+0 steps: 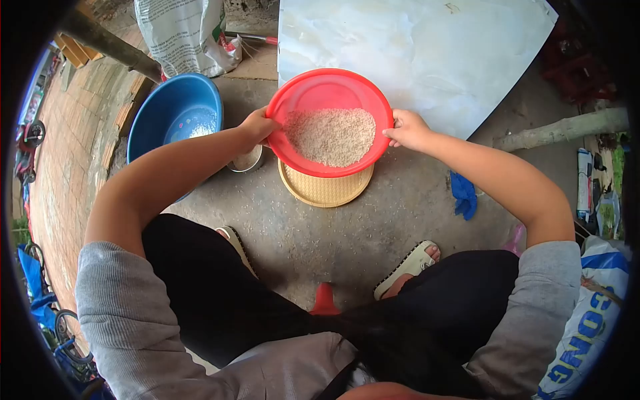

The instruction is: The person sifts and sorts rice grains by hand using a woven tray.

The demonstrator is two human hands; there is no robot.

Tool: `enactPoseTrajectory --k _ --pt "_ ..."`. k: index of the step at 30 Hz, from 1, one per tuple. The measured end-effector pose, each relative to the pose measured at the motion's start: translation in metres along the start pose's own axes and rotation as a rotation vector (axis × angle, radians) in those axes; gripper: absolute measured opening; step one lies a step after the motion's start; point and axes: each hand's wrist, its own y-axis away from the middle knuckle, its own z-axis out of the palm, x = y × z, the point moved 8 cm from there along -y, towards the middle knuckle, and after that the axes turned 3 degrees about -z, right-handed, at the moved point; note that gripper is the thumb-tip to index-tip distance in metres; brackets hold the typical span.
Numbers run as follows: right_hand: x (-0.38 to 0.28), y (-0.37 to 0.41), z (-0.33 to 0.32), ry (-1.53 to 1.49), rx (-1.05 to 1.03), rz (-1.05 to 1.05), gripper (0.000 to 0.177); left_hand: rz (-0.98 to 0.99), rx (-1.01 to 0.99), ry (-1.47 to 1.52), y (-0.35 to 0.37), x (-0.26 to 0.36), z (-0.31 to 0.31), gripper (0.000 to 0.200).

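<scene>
A red plastic basin (327, 87) is held up in front of me, tilted, with pale grain (332, 137) gathered in its lower part. My left hand (259, 127) grips its left rim, and my right hand (408, 129) pinches the right rim. Partly hidden beneath the basin, a round woven tray (325, 190) rests on the floor. A metal bowl (247, 160) with some grain in it stands behind my left wrist. Left of that is a large blue basin (175, 110) with a little pale material inside.
A whitish sheet (427, 53) covers the floor ahead. Beside it stands a printed sack (183, 37). A blue cloth (463, 195) lies right of centre, below a wooden pole (567, 129). Another sack (587, 327) is at the lower right. Scattered grains dot the concrete floor (320, 240).
</scene>
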Motion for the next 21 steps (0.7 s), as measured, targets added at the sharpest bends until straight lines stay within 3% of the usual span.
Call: enactPoseTrajectory --k 3,5,8,14,17,21 --pt "0.005 -0.005 -0.006 0.206 0.024 -0.016 0.025 -0.055 -0.080 -0.202 -0.018 -0.020 0.011 0.039" --pt "-0.010 0.000 -0.015 0.306 0.114 -0.202 0.023 -0.020 -0.035 -0.225 -0.019 -0.026 0.014 0.040" --pt "-0.026 0.005 -0.023 0.419 0.105 -0.319 0.024 0.261 0.065 -0.352 -0.015 -0.008 0.008 0.049" --pt "-0.041 -0.006 -0.024 0.653 -0.041 -0.316 0.025 0.573 0.076 -0.461 -0.010 0.027 0.001 0.062" --pt "-0.031 0.002 -0.008 0.683 -0.069 -0.334 0.025 0.574 0.154 -0.628 0.000 0.041 0.007 0.063" --pt "-0.017 0.005 0.002 0.690 -0.073 -0.263 0.025 0.577 0.110 -0.625 0.002 0.035 0.010 0.064"
